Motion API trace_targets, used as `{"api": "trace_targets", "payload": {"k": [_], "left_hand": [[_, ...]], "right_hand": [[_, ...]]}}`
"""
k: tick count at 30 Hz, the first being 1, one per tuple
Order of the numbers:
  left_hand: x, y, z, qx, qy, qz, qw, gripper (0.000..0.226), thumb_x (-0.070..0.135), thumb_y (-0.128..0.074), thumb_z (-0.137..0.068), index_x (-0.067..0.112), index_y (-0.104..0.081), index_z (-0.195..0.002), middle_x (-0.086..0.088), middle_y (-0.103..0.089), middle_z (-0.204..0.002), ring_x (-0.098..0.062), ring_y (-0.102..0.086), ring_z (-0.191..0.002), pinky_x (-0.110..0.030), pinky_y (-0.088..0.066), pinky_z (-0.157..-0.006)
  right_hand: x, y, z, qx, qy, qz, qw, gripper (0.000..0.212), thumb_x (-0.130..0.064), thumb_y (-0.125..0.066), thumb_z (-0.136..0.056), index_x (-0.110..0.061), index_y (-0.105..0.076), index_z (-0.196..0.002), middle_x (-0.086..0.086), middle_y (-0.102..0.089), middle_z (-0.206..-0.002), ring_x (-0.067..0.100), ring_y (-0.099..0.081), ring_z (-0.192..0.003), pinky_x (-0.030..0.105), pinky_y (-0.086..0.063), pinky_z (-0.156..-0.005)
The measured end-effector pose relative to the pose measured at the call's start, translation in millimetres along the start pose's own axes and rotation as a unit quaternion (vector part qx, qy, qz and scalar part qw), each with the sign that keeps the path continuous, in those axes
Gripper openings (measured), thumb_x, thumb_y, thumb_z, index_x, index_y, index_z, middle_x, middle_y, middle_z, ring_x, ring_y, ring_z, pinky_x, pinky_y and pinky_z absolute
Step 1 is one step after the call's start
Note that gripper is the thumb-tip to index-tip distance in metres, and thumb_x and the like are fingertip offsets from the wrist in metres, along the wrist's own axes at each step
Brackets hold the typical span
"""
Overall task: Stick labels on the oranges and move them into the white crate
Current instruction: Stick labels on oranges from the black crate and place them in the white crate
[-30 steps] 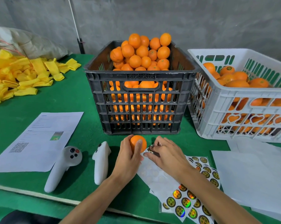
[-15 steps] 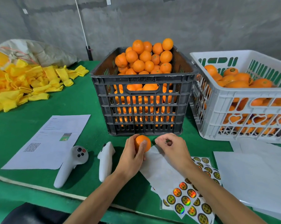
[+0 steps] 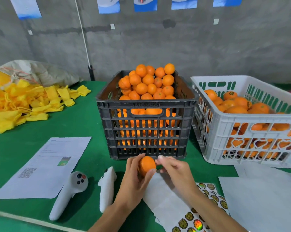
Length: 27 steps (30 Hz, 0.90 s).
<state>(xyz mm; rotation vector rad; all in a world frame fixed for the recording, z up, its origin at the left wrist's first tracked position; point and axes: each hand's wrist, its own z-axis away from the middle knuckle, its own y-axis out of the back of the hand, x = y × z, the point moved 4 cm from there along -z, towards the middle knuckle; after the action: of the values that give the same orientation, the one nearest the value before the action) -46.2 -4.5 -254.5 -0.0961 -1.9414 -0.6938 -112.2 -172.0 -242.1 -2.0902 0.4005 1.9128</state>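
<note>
Lower centre of the frame: left hand (image 3: pixel 133 179) curled round a single orange (image 3: pixel 146 165), thumb on its near side and fingers behind, held just above the green table (image 3: pixel 84 124) in front of the black crate (image 3: pixel 146 131). Right hand (image 3: pixel 174 169) touching the right side of the same orange with curled fingertips (image 3: pixel 160 158); impossible to tell whether a label sits pinched there, blurred and too small. Beneath the right wrist, at lower right of centre, sheets of round stickers (image 3: pixel 206 193), some shiny, on white backing paper.

Centre: black crate heaped with unlabelled oranges. Right edge: white crate (image 3: pixel 242 129), partly filled with oranges, a dark round label visible on at least one near the top.

Lower left: printed paper (image 3: pixel 46 166) and two white handheld controllers (image 3: pixel 69 193). Upper left: heap of yellow foam sleeves (image 3: pixel 19 104).

Likely step in hand: pressing a label onto the held orange. Next move, by judgement: smoothing the label flat, then carrying the orange rightward over the white crate's rim and setting it down gently on the fruit already there
</note>
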Motion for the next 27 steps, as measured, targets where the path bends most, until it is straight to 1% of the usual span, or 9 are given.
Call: {"api": "trace_targets", "payload": {"k": [2, 6, 8, 11, 14, 18, 20, 24, 27], "left_hand": [[-2, 0, -2, 0.008, -0.002, -0.005, 1.0, 0.058, 0.07, -0.064, -0.089, 0.06, -0.036, -0.138, 0.034, -0.035, -0.133, 0.01, -0.052, -0.118, -0.01, -0.051, -0.095], [-5, 3, -5, 0.057, -0.005, -0.006, 0.998, 0.058, 0.061, -0.073, -0.085, 0.059, -0.04, -0.132, 0.032, -0.035, -0.13, 0.006, -0.054, -0.115, -0.015, -0.053, -0.095], [-5, 5, -5, 0.078, -0.011, -0.001, 0.997, 0.059, 0.063, -0.074, -0.081, 0.062, -0.04, -0.129, 0.029, -0.036, -0.131, 0.004, -0.055, -0.115, -0.015, -0.053, -0.093], [-6, 4, -7, 0.092, -0.033, 0.006, 0.995, 0.068, 0.044, -0.082, -0.085, 0.067, -0.038, -0.131, 0.028, -0.033, -0.133, 0.002, -0.057, -0.112, -0.017, -0.055, -0.089], [0, 0, -6, 0.073, -0.065, -0.011, 0.995, 0.087, 0.014, -0.083, -0.087, 0.068, -0.035, -0.135, 0.024, -0.029, -0.14, -0.003, -0.06, -0.107, -0.021, -0.058, -0.086], [45, 1, -7, 0.081, -0.189, -0.06, 0.977, 0.086, 0.006, -0.078, -0.089, 0.044, -0.034, -0.152, 0.016, -0.028, -0.151, -0.001, -0.058, -0.114, -0.016, -0.056, -0.086], [84, 7, -24, 0.084, -0.245, -0.063, 0.964, 0.076, 0.01, -0.072, -0.095, 0.04, -0.034, -0.153, 0.015, -0.033, -0.154, 0.001, -0.057, -0.12, -0.016, -0.056, -0.086], [178, 21, -88, 0.087, -0.319, -0.12, 0.936, 0.052, 0.013, -0.065, -0.101, 0.032, -0.047, -0.146, 0.018, -0.054, -0.141, -0.001, -0.058, -0.119, -0.013, -0.047, -0.097], [231, 12, -143, 0.057, -0.395, -0.185, 0.898, 0.046, 0.012, -0.064, -0.101, 0.019, -0.053, -0.145, 0.005, -0.06, -0.141, -0.014, -0.057, -0.128, -0.027, -0.046, -0.103]], "right_hand": [[2, -1, 2, -0.006, 0.01, 0.048, 0.999, 0.045, -0.056, -0.049, -0.102, -0.026, -0.083, -0.105, -0.002, -0.072, -0.103, 0.023, -0.069, -0.094, 0.031, -0.056, -0.081], [-5, -16, 6, -0.04, 0.048, 0.111, 0.992, 0.039, -0.052, -0.035, -0.107, -0.054, -0.074, -0.106, -0.025, -0.066, -0.119, -0.004, -0.058, -0.118, 0.01, -0.044, -0.095], [-7, -21, 6, -0.043, 0.05, 0.135, 0.989, 0.036, -0.052, -0.034, -0.107, -0.054, -0.07, -0.113, -0.033, -0.062, -0.123, -0.01, -0.052, -0.124, 0.002, -0.039, -0.094], [-2, -24, 4, -0.042, 0.06, 0.158, 0.985, 0.029, -0.057, -0.047, -0.1, -0.055, -0.055, -0.128, -0.041, -0.056, -0.128, -0.013, -0.05, -0.125, 0.006, -0.042, -0.099], [-8, -25, 9, -0.006, 0.066, 0.159, 0.985, 0.057, -0.066, -0.07, -0.077, -0.06, -0.049, -0.13, -0.043, -0.056, -0.123, -0.012, -0.056, -0.115, 0.009, -0.05, -0.089], [-47, -14, 18, 0.093, 0.165, 0.202, 0.961, 0.06, -0.07, -0.075, -0.073, -0.068, -0.048, -0.127, -0.036, -0.057, -0.125, -0.007, -0.058, -0.115, 0.008, -0.048, -0.09], [-78, -1, 16, 0.141, 0.231, 0.243, 0.932, 0.059, -0.072, -0.069, -0.082, -0.061, -0.047, -0.136, -0.031, -0.056, -0.134, -0.006, -0.056, -0.122, 0.013, -0.052, -0.093], [-153, 41, -3, 0.266, 0.364, 0.318, 0.834, 0.071, -0.052, -0.067, -0.094, -0.017, -0.047, -0.153, -0.003, -0.053, -0.152, 0.006, -0.05, -0.14, 0.025, -0.046, -0.111], [-199, 79, -26, 0.331, 0.408, 0.39, 0.756, 0.066, -0.033, -0.069, -0.099, -0.003, -0.044, -0.153, 0.01, -0.051, -0.154, 0.017, -0.048, -0.143, 0.028, -0.04, -0.116]]}}
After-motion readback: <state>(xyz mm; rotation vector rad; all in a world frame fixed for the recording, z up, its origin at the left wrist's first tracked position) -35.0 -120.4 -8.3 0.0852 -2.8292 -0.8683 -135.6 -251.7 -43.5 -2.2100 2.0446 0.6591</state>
